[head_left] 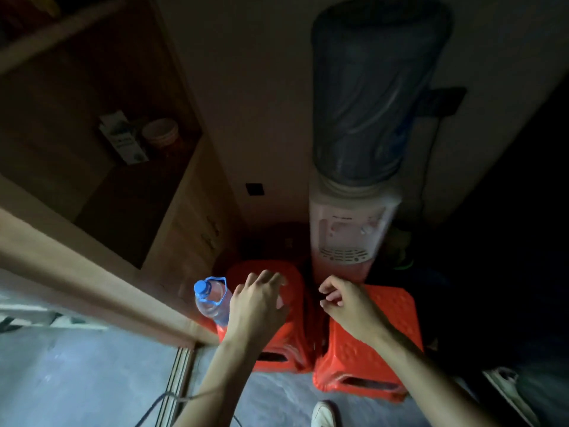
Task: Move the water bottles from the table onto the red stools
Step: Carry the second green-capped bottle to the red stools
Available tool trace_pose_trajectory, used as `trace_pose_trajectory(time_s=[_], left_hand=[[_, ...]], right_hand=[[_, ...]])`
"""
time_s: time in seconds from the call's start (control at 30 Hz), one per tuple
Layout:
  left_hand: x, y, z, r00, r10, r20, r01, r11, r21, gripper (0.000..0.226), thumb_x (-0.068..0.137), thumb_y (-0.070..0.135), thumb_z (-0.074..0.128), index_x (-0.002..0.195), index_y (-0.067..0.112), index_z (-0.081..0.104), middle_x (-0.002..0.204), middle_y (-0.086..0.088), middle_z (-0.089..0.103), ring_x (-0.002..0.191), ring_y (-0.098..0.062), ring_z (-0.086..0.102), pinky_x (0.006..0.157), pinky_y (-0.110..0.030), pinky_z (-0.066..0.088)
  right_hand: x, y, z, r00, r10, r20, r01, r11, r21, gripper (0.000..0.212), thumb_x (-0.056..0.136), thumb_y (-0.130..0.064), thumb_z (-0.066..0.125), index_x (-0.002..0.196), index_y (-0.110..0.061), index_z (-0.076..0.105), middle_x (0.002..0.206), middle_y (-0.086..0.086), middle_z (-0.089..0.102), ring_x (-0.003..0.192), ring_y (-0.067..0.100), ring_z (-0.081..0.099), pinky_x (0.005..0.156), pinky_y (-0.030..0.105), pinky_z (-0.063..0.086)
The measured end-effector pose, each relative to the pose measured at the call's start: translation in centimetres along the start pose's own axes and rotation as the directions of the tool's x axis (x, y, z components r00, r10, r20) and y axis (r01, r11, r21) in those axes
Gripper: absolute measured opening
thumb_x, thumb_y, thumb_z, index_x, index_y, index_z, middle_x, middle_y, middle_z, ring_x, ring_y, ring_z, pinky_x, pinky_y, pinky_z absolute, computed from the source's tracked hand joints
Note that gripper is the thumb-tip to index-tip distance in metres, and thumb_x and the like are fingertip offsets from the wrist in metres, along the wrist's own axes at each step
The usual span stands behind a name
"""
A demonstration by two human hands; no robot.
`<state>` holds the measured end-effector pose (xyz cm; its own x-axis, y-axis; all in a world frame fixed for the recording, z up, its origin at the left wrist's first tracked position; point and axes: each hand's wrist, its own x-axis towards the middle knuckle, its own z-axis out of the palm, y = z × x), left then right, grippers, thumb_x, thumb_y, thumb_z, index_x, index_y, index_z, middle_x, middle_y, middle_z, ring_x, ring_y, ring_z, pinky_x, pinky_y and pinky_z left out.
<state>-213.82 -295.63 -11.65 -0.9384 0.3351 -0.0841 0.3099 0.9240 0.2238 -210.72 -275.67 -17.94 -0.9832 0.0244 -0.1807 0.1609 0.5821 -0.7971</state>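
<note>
while both hands hover empty, left hand (261, 303) fingers spread, right hand (345, 303) loosely curled, a water bottle (212, 300) is seen upright just left of the left hand, on the left red stool (289, 337), probably just released; right red stool (385, 328) bare.

Body in view: two forearms plus hands, both bare, no sleeves visible up to the frame edge. Left hand (261, 298) and right hand (348, 306): no gloves, rings, watch or wristbands that I can make out. Light is dim, so fine detail on the fingers is hard to read. One foot at the bottom edge wears a white shoe (324, 414), rounded toe, only the front part showing. No other clothing visible.
</note>
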Motion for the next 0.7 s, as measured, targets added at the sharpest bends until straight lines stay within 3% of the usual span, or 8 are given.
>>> trace_pose_trajectory(time_s=[0.2, 0.3, 0.37, 0.5, 0.7], left_hand=[[-3.8, 3.5, -3.2, 0.983, 0.162, -0.088, -0.158, 0.986, 0.049, 0.042, 0.079, 0.036, 0.06, 0.121, 0.034, 0.057, 0.122, 0.012, 0.057, 0.116, -0.017, 0.051, 0.089, -0.035, 0.044], [-6.5, 5.0, -2.9, 0.967, 0.252, -0.043, -0.249, 0.965, 0.079, 0.04, 0.079, 0.041, 0.06, 0.118, 0.034, 0.058, 0.119, 0.011, 0.058, 0.114, -0.017, 0.053, 0.088, -0.035, 0.044], [-8.8, 6.0, -2.2, 0.951, 0.309, -0.025, -0.307, 0.95, 0.066, 0.037, 0.078, 0.041, 0.061, 0.114, 0.034, 0.059, 0.117, 0.011, 0.06, 0.112, -0.017, 0.055, 0.086, -0.035, 0.045], [-12.9, 8.5, -1.0, 0.899, 0.437, 0.03, -0.438, 0.897, 0.065, 0.035, 0.08, 0.042, 0.061, 0.113, 0.032, 0.06, 0.117, 0.01, 0.06, 0.114, -0.018, 0.054, 0.085, -0.035, 0.044], [-17.4, 13.4, -0.1, 0.75, 0.655, 0.092, -0.661, 0.748, 0.057, 0.038, 0.083, 0.042, 0.059, 0.12, 0.03, 0.058, 0.119, 0.007, 0.06, 0.115, -0.021, 0.055, 0.088, -0.036, 0.047]], right_hand=[[-9.1, -3.8, -4.0, 0.983, -0.004, -0.183, -0.046, 0.962, -0.269, 0.02, 0.083, -0.025, 0.07, 0.1, -0.028, 0.06, 0.106, -0.01, 0.063, 0.096, 0.011, 0.066, 0.079, 0.034, 0.054], [-14.4, -5.2, -4.7, 0.97, 0.005, -0.243, -0.136, 0.84, -0.525, 0.025, 0.087, -0.034, 0.064, 0.109, -0.025, 0.056, 0.113, -0.005, 0.057, 0.105, 0.019, 0.062, 0.081, 0.034, 0.05], [-17.9, -5.5, -4.5, 0.961, 0.052, -0.271, -0.212, 0.768, -0.605, 0.027, 0.088, -0.036, 0.061, 0.112, -0.023, 0.054, 0.115, -0.002, 0.056, 0.109, 0.022, 0.061, 0.081, 0.035, 0.051], [-24.8, -4.9, -3.9, 0.918, 0.162, -0.361, -0.371, 0.67, -0.643, 0.03, 0.089, -0.036, 0.058, 0.115, -0.021, 0.055, 0.115, 0.0, 0.057, 0.108, 0.021, 0.061, 0.081, 0.036, 0.052], [-35.0, -2.3, -3.8, 0.766, 0.363, -0.531, -0.623, 0.624, -0.473, 0.033, 0.088, -0.033, 0.06, 0.117, -0.02, 0.052, 0.124, 0.002, 0.048, 0.114, 0.024, 0.056, 0.086, 0.038, 0.053]])
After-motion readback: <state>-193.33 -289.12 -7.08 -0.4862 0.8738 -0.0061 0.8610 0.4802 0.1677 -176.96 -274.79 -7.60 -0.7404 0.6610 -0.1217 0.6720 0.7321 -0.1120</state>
